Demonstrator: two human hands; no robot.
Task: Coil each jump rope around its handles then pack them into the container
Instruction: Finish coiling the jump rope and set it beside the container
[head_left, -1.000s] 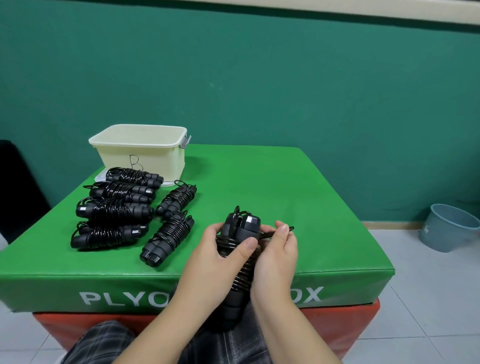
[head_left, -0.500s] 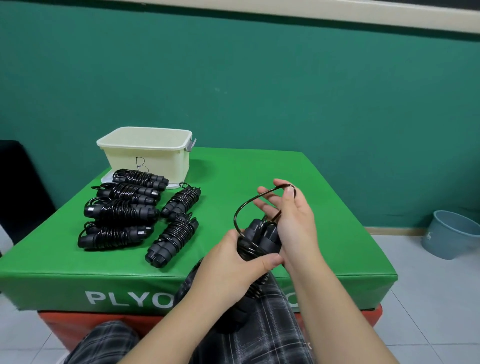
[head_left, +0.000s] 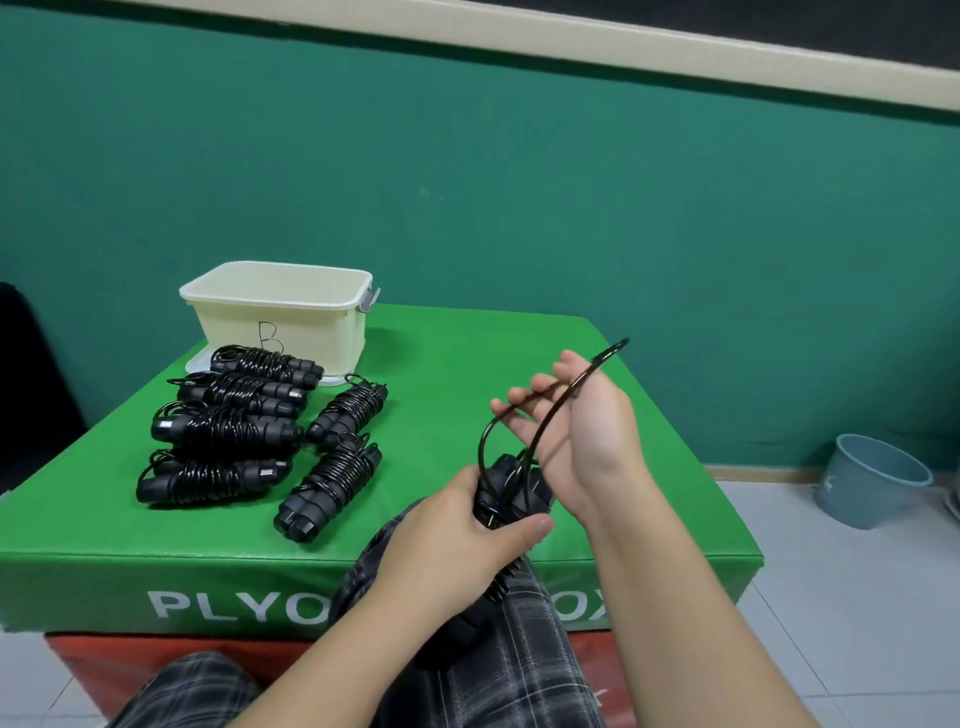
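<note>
— Rope (head_left: 524, 499) nearly done: paired handles, coils round them, gripped in left hand (head_left: 457, 540) just off the near edge of the plyo box (head_left: 597, 519), above a plaid knee.

— And the free end?

— Standing up as one long loop (head_left: 561, 400), hooked over the fingers of right hand (head_left: 576, 431). Fingers spread and mostly straight, palm turned toward the camera, cord lying across them. No pinch visible.

— So what could go wrong?

— Likely trouble first: loop sliding off those straight fingers. Springy cord, nothing curled round it, so probably whipping back and loosening the last turns.

— And the left grip?

— Thumb pressed across the coils, fingers wrapped round behind. Holding only the upper part, though; lower coils poke out beneath the palm. Could creep down the handles if the grip eases while tucking the end.

— Anything nearby at risk?

— Six finished bundles (head_left: 228, 431) lying on the box, left of the held rope, four in a row and two beside them. Closest bundle (head_left: 330, 486) sitting near the box's front edge; a careless left elbow might knock it to the floor.

— Container?

— Cream container (head_left: 283, 317) at the box's far left corner, behind the bundles, open-topped. Contents hidden from this angle. Possibly tight for seven bundles if a loose loop sticks out.

— Beyond the box?

— Grey bucket (head_left: 872, 478) on the tiles to the right, well apart. No concern.
</note>
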